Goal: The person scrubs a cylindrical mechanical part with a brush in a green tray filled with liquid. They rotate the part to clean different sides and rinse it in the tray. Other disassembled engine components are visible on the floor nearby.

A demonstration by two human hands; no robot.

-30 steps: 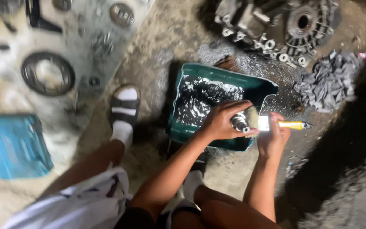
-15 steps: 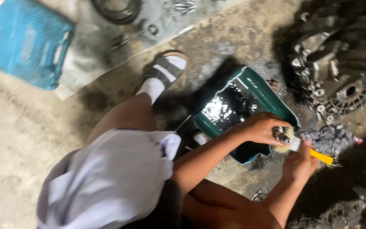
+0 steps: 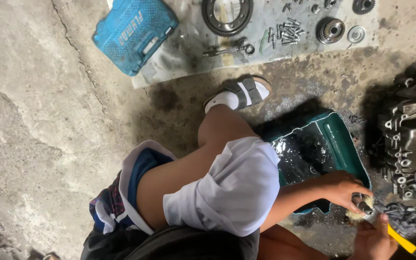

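Between your hands: your left hand (image 3: 342, 188) is closed around a small dark metal part (image 3: 363, 206), and your right hand (image 3: 374, 240) is gripping a yellow-handled brush (image 3: 395, 236); its pale bristles (image 3: 358, 214) touch the part.

Left grip: keep the part pinched at one end, so the bristles can reach the bare metal instead of your fingers. How much of it your palm covers cannot be told from this angle.

Right grip: you hold the brush close to the ferrule, which I judge the better place for short, firm strokes. Brush away from the left fingers.

Just beside the left hand: the green tray (image 3: 344, 144) holds dark, shiny liquid. Your work sits at its near corner, right at the rim; bringing it over the liquid would probably let the drips fall back in.

Beyond the right hand: a grey rag (image 3: 403, 217) lies near the brush, good for wiping the part.

Farther right: a large metal housing (image 3: 412, 139) stands beside the tray; mind your elbow there.

Well away, past your knee and sandalled foot (image 3: 239, 94): a mat (image 3: 266, 48) carries a ring gear (image 3: 227, 15), loose bolts (image 3: 287, 31) and smaller gears (image 3: 331, 30), with a blue tool case (image 3: 133, 32) next to it.

Concrete floor (image 3: 39, 125): dark patches around the tray look oily, so the ground may be slippery.
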